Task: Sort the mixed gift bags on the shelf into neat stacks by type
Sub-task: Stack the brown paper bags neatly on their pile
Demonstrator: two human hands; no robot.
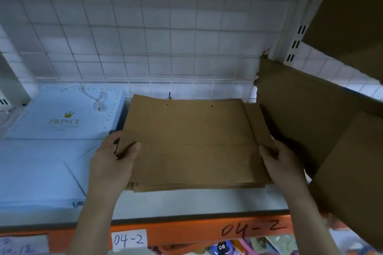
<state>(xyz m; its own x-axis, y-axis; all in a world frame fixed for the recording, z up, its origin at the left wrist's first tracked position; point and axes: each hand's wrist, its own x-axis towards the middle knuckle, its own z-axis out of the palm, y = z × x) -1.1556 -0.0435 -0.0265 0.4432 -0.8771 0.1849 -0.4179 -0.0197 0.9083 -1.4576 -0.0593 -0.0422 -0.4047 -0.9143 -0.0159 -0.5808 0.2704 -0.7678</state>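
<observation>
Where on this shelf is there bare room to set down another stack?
One bare strip of shelf runs along the front edge, between the brown bags and the orange beam. A narrow gap separates the brown bags from the blue bags. The right is crowded with cardboard boxes. The left hand and right hand grip the brown stack.

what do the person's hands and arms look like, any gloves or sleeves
Both are bare: the left hand and right hand wear no gloves, and no rings or watch show. The forearms are uncovered down to the frame's bottom edge, so no sleeve is visible.
</observation>
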